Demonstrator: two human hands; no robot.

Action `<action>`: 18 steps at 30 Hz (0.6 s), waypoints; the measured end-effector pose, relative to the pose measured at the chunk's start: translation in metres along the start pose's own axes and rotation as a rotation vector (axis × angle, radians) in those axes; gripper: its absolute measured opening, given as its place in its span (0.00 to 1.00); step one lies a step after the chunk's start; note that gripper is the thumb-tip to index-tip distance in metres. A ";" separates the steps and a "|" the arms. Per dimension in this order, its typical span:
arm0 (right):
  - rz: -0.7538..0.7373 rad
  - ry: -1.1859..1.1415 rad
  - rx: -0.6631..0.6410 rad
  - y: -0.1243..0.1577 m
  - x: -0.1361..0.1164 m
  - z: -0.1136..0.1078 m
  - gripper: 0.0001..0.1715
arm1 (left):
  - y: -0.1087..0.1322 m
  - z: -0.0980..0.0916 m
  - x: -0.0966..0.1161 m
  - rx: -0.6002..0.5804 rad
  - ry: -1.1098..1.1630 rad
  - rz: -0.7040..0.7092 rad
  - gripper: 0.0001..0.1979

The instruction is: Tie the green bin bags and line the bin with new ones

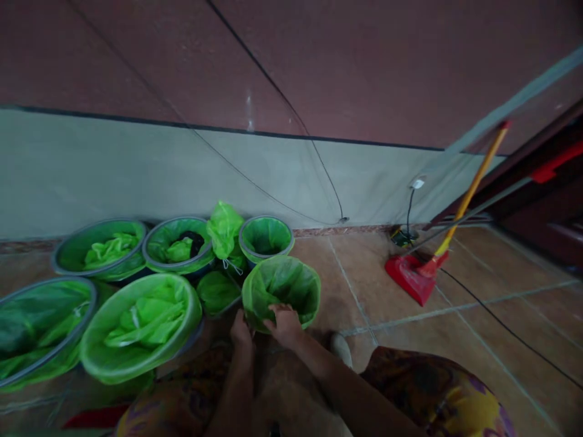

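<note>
A small round bin lined with a green mesh bag (281, 276) stands right in front of me on the tiled floor. My right hand (283, 325) reaches over its near rim, fingers curled on the green liner. At the bin's left side, my left hand (242, 331) is closed on the liner's outer edge; its fingertips are partly hidden. A second small bin (266, 238) with a green liner is just behind. Left of my hands lies a green liner in a low container (218, 292).
Several larger green-lined bins stand at the left, including a near one (141, 328) and one by the wall (177, 243). A knotted green bag (225, 230) rests among them. At the right are a red dustpan (412, 276) with a yellow handle and a black cable (501, 325).
</note>
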State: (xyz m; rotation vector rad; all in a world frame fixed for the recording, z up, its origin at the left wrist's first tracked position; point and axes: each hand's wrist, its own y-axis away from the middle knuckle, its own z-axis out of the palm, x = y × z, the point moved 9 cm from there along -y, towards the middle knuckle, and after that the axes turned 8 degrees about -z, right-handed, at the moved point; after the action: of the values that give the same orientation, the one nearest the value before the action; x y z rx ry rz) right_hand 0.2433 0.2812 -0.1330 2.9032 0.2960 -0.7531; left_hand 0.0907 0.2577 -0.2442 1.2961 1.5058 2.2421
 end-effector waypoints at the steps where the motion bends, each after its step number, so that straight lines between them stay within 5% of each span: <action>1: -0.003 0.007 -0.035 -0.004 -0.003 0.012 0.16 | -0.001 0.000 0.000 -0.011 0.021 0.002 0.11; 5: -0.001 -0.075 -0.075 -0.012 0.003 0.039 0.11 | -0.005 0.001 0.003 -0.041 0.081 0.051 0.10; 12: 0.186 -0.110 0.044 -0.016 0.041 0.035 0.15 | -0.012 0.008 0.014 -0.027 0.112 0.165 0.12; 18: 0.226 0.084 -0.095 -0.019 0.035 0.047 0.13 | -0.014 0.007 0.023 0.086 -0.020 0.301 0.12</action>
State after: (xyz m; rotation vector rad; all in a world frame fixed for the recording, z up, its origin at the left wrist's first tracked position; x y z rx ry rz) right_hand 0.2475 0.2969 -0.1927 2.8185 0.0103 -0.5664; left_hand 0.0771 0.2822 -0.2418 1.6651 1.5020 2.3507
